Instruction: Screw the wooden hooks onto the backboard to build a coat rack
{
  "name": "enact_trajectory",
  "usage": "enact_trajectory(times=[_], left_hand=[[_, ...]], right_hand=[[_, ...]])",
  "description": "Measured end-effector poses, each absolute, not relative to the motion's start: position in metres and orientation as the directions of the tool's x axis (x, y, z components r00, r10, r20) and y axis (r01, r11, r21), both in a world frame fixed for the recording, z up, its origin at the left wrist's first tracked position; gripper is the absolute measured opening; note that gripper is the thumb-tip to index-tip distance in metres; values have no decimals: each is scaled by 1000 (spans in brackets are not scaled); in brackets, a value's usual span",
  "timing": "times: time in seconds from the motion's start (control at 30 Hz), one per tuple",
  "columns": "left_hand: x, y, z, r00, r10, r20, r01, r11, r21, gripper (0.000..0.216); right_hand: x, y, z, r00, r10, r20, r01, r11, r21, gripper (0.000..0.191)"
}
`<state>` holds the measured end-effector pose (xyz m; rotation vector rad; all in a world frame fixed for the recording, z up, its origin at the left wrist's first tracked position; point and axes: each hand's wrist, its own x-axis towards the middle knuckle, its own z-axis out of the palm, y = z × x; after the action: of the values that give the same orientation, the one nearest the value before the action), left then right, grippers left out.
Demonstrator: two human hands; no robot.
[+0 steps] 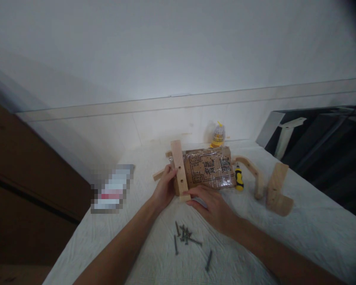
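A pale wooden strip (pixel 178 158) with dark holes leans across the left end of a tape-wrapped cardboard box (pixel 209 166). My left hand (pixel 163 186) is closed around the strip's left side, with the thumb on its face near a hole. At the strip's lower end, the fingers of my right hand (pixel 213 208) pinch it by a small crosswise wooden part (pixel 184 198). Another wooden piece (pixel 158 175) sticks out left of my left hand; whether it joins the strip is hidden. Several screws (pixel 185 234) lie on the cloth below my hands.
A yellow-black screwdriver (pixel 239 180) lies at the box's right end, beside a curved wooden piece (pixel 256 174). Farther right are flat wooden pieces (pixel 279 190). A clear-and-yellow container (pixel 218 136) stands behind the box. A blurred flat item (pixel 114 190) lies left on the white cloth (pixel 154 253).
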<state>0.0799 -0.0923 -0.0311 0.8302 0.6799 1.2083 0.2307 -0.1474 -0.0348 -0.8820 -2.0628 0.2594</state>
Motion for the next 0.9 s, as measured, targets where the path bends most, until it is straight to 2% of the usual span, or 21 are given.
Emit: enact_trajectory(times=[0.6,0.9], left_hand=[[81,-90,-31,222,975,-10,-532,129,837,35],[82,-90,-33,224,975,-7,-540,130,831,34]], right_hand=[[229,-148,-37,-327,668,668,494,724,-482,12],[227,-148,-38,-345,699,626,463,707,-534,11]])
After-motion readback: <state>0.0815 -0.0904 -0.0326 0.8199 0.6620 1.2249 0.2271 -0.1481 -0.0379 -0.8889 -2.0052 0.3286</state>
